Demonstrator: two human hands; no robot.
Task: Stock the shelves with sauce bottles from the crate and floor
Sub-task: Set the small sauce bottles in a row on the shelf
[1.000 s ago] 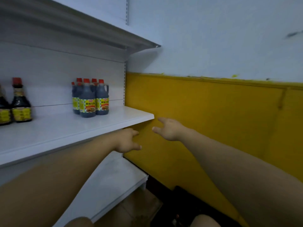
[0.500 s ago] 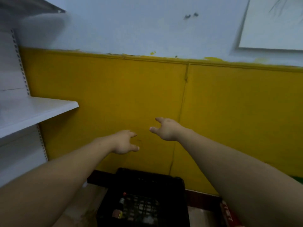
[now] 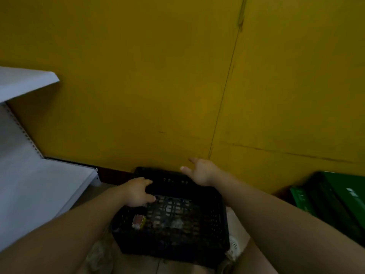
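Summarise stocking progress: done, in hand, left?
Done: the black crate shows mostly mesh floor, so it looks largely unloaded; no shelved bottles are in view. In hand: nothing; the left hand and right hand reach open over the crate. Left: at least one labelled item in its left corner, too blurred to identify.

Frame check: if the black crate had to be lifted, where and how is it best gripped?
Probably by the top rim of its two side walls, one hand each, from above. The crate stands upright and open-topped, its far wall close to the yellow wall, leaving the sides freest. The left hand and right hand are over it, holding nothing.
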